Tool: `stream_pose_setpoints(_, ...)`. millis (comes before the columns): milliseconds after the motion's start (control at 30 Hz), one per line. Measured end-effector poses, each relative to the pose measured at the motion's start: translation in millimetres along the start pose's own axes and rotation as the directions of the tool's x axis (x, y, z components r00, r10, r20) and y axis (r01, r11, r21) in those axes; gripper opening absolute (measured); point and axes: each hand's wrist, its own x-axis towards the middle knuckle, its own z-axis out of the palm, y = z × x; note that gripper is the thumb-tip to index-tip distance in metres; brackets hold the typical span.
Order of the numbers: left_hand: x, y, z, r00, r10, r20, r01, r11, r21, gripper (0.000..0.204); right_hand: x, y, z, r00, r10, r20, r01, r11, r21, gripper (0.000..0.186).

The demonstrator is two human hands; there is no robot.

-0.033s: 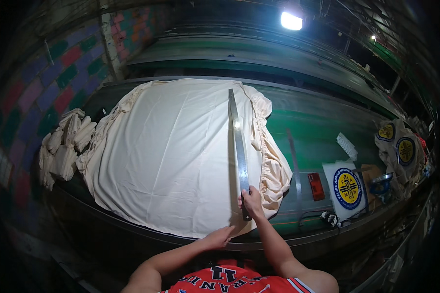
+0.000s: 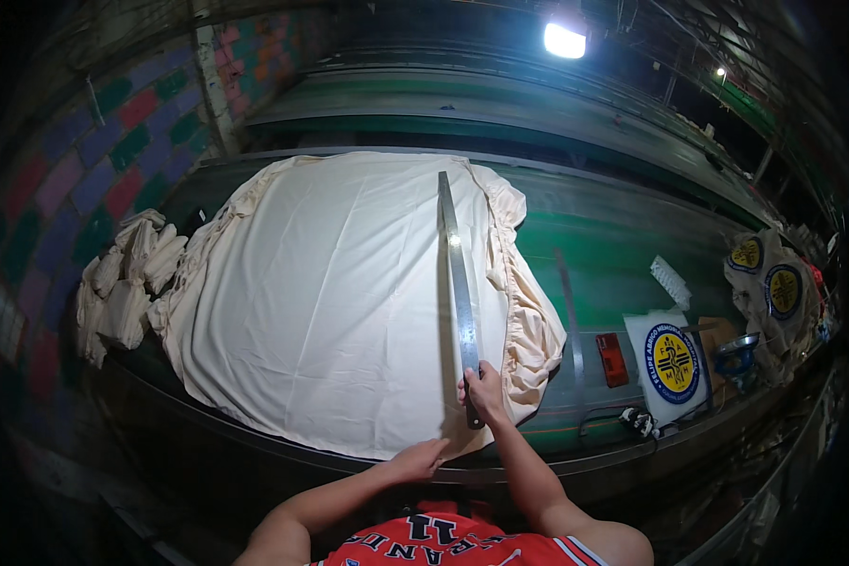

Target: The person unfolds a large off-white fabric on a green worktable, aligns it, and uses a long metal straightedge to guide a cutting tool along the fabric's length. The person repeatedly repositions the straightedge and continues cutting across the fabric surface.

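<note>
A wide cream fitted sheet (image 2: 340,311) lies spread over the green table, smooth in the middle and gathered along its left and right sides. My right hand (image 2: 484,392) is closed round the near end of a long metal ruler (image 2: 459,283). That ruler slants across the right part of the cloth, its far end near the back edge. At the sheet's near edge, left of the ruler's handle end, my left hand (image 2: 419,462) is closed on the hem; its fingertips are partly hidden.
Bundled cream cloth (image 2: 123,283) sits at the left. To the right lie a red phone (image 2: 611,359), a white sheet with a round emblem (image 2: 672,363), a blue tape dispenser (image 2: 734,357) and printed cream cloth (image 2: 781,292). A dark cable (image 2: 638,422) lies by the table's front edge.
The ruler's far end has shifted very slightly left, and my right hand has moved a touch toward me. The left hand keeps nearly the same place.
</note>
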Motion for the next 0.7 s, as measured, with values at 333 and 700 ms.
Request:
stream_pose_setpoints(333, -22.8, -43.5, -23.2, 0.995, -0.059, 0.084, 0.071, 0.987, -0.141, 0.034, 108.7, -34.3, 77.5, 0.993, 0.014, 0.119, -0.036, 0.982, 0.186, 0.011)
stream_pose_setpoints(700, -33.7, -69.4, -36.3, 0.978, -0.168, -0.123, 0.146, 0.975, -0.167, 0.039, 137.1, -78.7, 90.5, 0.994, -0.054, 0.093, 0.049, 0.998, 0.048, 0.011)
